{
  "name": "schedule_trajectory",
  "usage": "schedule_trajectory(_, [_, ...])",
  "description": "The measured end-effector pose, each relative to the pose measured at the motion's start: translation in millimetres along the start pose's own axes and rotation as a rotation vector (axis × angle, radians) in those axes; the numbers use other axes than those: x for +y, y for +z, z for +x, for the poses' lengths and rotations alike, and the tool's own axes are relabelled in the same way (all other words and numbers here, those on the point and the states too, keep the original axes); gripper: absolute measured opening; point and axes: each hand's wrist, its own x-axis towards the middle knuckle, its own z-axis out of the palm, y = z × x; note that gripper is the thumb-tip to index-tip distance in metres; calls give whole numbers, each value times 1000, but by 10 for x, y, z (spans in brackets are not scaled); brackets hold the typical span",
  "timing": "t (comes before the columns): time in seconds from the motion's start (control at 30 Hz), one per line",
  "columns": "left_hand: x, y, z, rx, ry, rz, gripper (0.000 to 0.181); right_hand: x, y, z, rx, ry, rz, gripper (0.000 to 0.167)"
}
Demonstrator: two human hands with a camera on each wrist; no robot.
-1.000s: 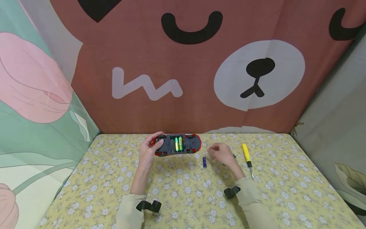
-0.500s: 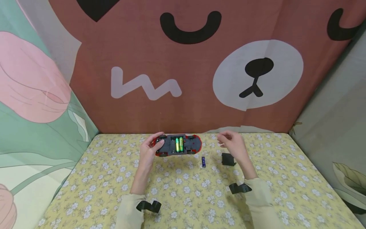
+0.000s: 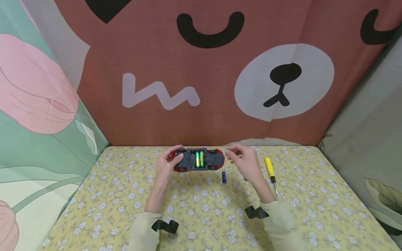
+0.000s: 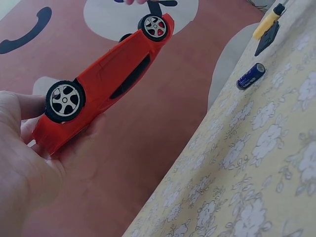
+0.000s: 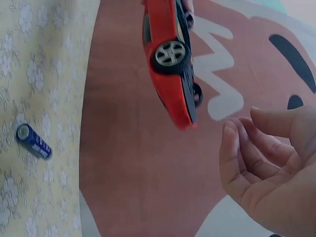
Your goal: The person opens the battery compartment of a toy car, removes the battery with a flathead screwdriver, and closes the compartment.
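My left hand (image 3: 164,165) grips a red toy car (image 5: 165,81) by one end, its dark underside (image 3: 216,160) turned to the head view. Two green batteries (image 3: 202,158) lie side by side in its open battery compartment, with a gap at their left. My right hand (image 3: 246,162) is raised just right of the car, fingers curled and thumb close to them. A dark blue bit (image 4: 119,1) shows beside its fingertips at the left wrist view's top edge; the pinched thing is otherwise hidden. A blue battery (image 3: 224,177) lies on the table below.
A yellow-handled screwdriver (image 3: 270,169) lies on the right of the flowered tablecloth (image 3: 201,216). Near it is a black battery cover (image 4: 268,38), mostly behind my right hand in the head view. A curtain with a bear's face (image 3: 176,125) hangs behind the table.
My right hand rose from near the table, swung right, then came back left to the car's end. The car has shifted slightly right in my left hand's grip.
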Motion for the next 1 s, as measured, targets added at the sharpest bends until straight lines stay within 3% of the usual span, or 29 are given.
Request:
schedule_trajectory(0.27, [-37,43,-28,1,-29,12,37,-75,221,-65,-34,-119,-109,7])
schedule_trajectory(0.6, [-29,70,-22,-20,-18,-25,40,-161,487,-54,-80,-326,-238,13])
schedule_trajectory(1.0, [-67,83,-39,-52,-15,-33,39,-102,549,-56,-41,-492,-403,26])
